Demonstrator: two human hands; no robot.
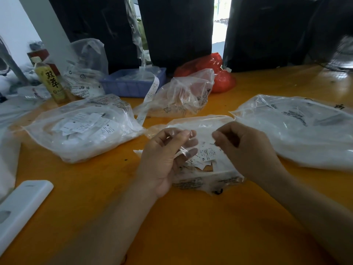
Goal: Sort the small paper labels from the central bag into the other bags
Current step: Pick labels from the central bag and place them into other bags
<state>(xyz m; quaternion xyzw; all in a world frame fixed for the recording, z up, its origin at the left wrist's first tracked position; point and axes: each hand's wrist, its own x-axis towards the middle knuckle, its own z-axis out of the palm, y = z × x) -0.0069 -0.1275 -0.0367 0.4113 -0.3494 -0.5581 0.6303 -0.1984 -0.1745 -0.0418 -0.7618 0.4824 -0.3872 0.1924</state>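
Central bag [202,175] of small paper labels [205,156] mid-table, left hand [166,155] pinching its clear film, right hand [246,148] fingers curled at the mouth, contents unclear, bare orange table [181,222] nearside, side bags [82,129] [298,129] flanking, right one cropped.

Central bag [206,176] btwn left bag [82,131] & right bag [298,131]; tray [131,85] behind.
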